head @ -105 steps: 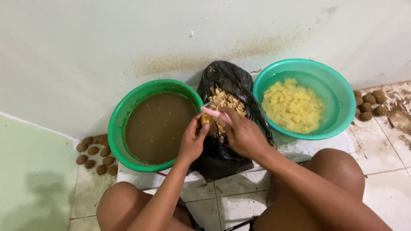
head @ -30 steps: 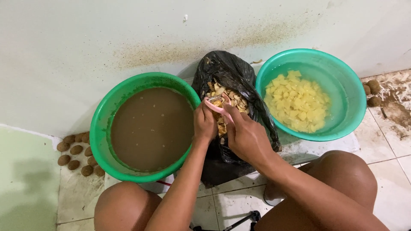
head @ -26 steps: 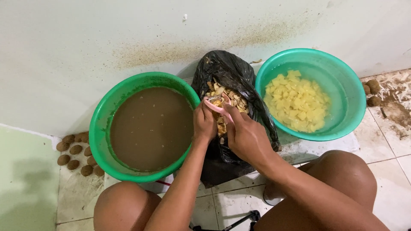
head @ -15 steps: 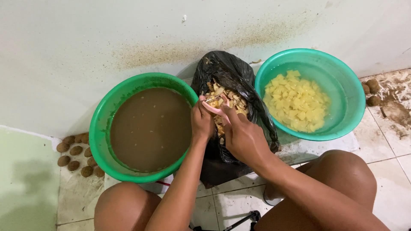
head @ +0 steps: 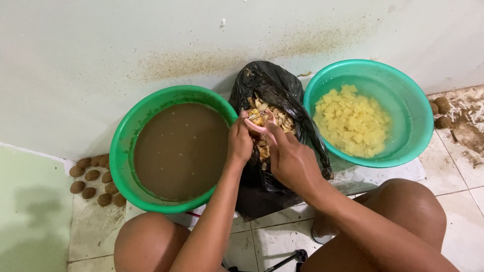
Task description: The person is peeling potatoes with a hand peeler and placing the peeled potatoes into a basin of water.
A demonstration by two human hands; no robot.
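The right hand (head: 292,163) is closed around the handle of a pink peeler (head: 262,127); the thumb and forefinger are laid along the handle, which runs from the hand up and to the left, toward the wall. The peeler's head is seen at the far end of that axis, over the open mouth of the black plastic bag (head: 297,131).

The left hand (head: 239,142) is curled shut, back toward the camera, just to the left of the peeler head. A small yellowish potato (head: 258,119) is partly seen at its fingertips; most of it is hidden behind the fingers, so its long axis cannot be told. The peeler head is pressed against, or lies just beside, the exposed part; contact cannot be confirmed. The potato thus lies ahead and to the left of the right hand, at the tip of the tool, with the left hand the nearer of the two.

Directly beneath both hands, peelings (head: 280,121) are heaped in the bag. To the left, a green basin of murky brown water (head: 123,151) is set touching the bag; to the right, a teal basin (head: 413,126) is noted, with yellow potato cubes (head: 350,121) in water. Unpeeled brown potatoes (head: 91,176) are lying on the tiled floor at far left, and a few more (head: 440,111) at far right.
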